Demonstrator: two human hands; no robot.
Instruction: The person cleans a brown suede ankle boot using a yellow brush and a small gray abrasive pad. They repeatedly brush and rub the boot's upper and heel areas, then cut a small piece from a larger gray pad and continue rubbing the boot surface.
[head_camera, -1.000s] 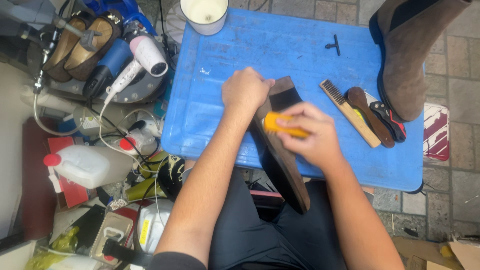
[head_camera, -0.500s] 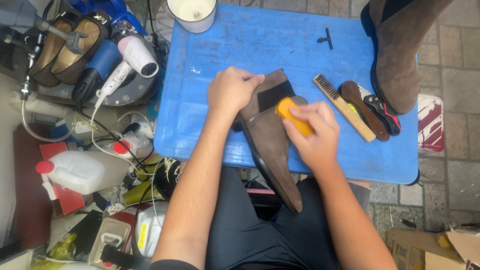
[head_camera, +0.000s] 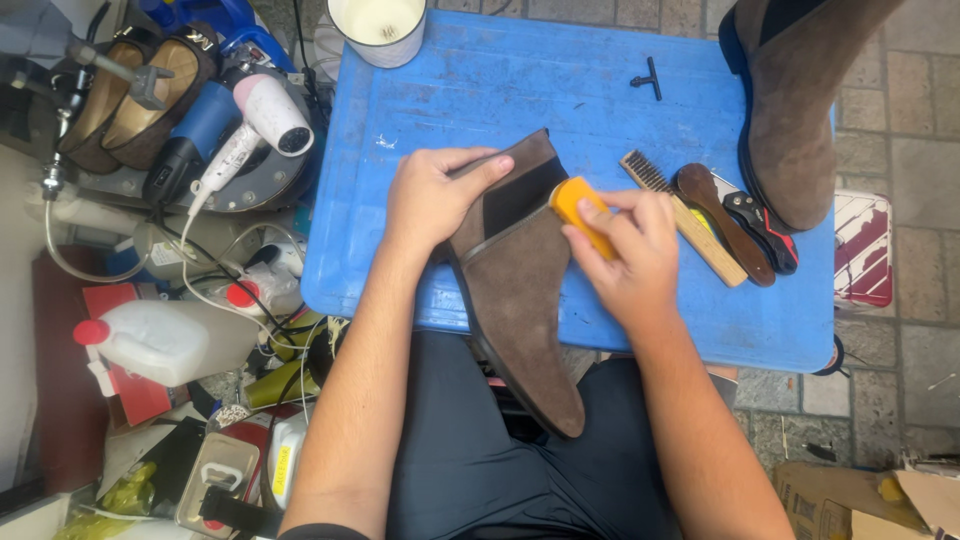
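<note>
Your left hand (head_camera: 430, 195) is clasping the brown suede boot (head_camera: 520, 280) at its shaft on the blue tabletop (head_camera: 520, 80), toe pointing toward you; your right hand (head_camera: 625, 255) is gripping the orange block (head_camera: 582, 215) against its shaft.

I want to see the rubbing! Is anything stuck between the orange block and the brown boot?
Nothing visible: the right hand presses the orange block against the brown boot, which the left hand steadies at its top.
</note>
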